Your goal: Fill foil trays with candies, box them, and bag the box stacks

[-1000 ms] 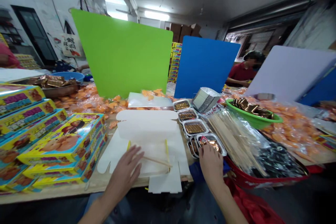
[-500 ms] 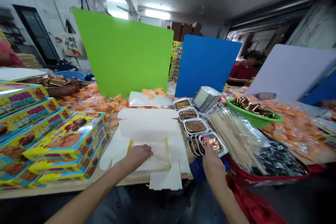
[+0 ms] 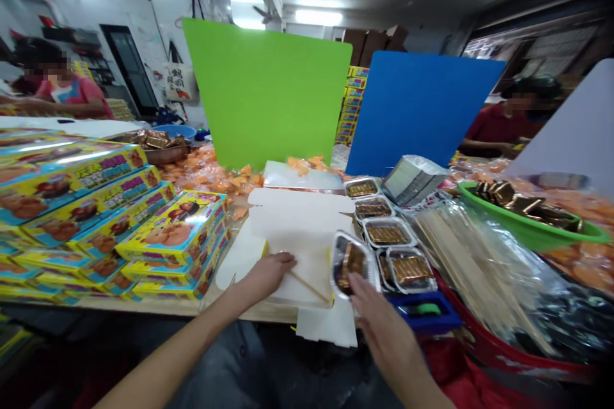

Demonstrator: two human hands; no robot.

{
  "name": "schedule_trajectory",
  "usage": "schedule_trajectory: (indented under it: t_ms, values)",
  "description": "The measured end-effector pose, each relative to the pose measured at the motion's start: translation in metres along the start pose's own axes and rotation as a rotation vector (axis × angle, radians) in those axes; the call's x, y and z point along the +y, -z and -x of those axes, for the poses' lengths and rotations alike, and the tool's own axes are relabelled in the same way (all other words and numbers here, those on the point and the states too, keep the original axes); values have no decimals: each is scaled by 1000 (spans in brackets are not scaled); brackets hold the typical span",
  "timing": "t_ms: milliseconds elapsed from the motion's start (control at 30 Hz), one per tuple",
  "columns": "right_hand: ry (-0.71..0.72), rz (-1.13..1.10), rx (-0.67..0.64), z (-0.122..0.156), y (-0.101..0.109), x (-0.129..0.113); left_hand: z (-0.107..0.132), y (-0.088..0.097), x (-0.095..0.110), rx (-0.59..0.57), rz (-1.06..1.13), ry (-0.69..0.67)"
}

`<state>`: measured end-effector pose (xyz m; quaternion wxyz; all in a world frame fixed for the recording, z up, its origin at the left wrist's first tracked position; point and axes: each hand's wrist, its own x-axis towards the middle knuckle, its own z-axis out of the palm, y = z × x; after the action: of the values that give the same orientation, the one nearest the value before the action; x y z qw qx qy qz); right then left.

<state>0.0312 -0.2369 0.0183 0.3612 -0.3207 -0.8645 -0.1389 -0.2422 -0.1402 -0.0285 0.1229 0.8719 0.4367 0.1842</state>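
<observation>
At the far left, a co-worker [image 3: 62, 86] in a pink top sits past the end of your bench [image 3: 259, 312]. Nearer you, yellow printed boxes [image 3: 170, 230] lie in overlapping stacks, too many and too covered to count exactly. Behind them are one metal bowl [image 3: 165, 153] of gold-wrapped pieces and a spread of orange packets [image 3: 211, 179]. Three upright boards stand across the bench: a green board [image 3: 266, 92], a blue board [image 3: 422, 108] and a lilac board [image 3: 566, 128].

In front of you, one white card box blank [image 3: 300, 220] lies unfolded flat on the bench. Your left hand [image 3: 268, 275] rests on it, fingers [image 3: 283, 262] together, and one wooden stick [image 3: 307, 284] runs out from beneath them across the card.

Your right hand [image 3: 378, 323] is at the lifted foil tray [image 3: 352, 265], which tilts over the blank's right edge with gold-wrapped pieces inside. Your fingers [image 3: 359, 287] are at its lower rim; you can't tell whether they clamp it.

Four more foil trays [image 3: 387, 232] sit just right of the blank, filled alike. Further right are one blue tape dispenser [image 3: 422, 310], one green basin [image 3: 527, 217], a clear bag of wooden sticks [image 3: 480, 268] and a red tub [image 3: 499, 351]. A second co-worker [image 3: 513, 121] in a red top sits behind the boards.
</observation>
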Motion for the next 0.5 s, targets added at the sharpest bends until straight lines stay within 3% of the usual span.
schedule_trajectory:
  t_ms: [67,133,233,400,500]
  values:
    - [72,-81,-19,-13,-26,-10,11,3,-8,92,-21,45]
    - [112,-89,-42,-22,-53,-13,23,1,-18,256,-10,99]
    - [126,-35,-106,-24,-80,-12,37,-10,-31,473,142,159]
    - [83,54,-243,-7,-81,3,41,-29,-20,461,437,226]
    - [239,143,-243,9,-77,22,33,-27,-14,495,460,257]
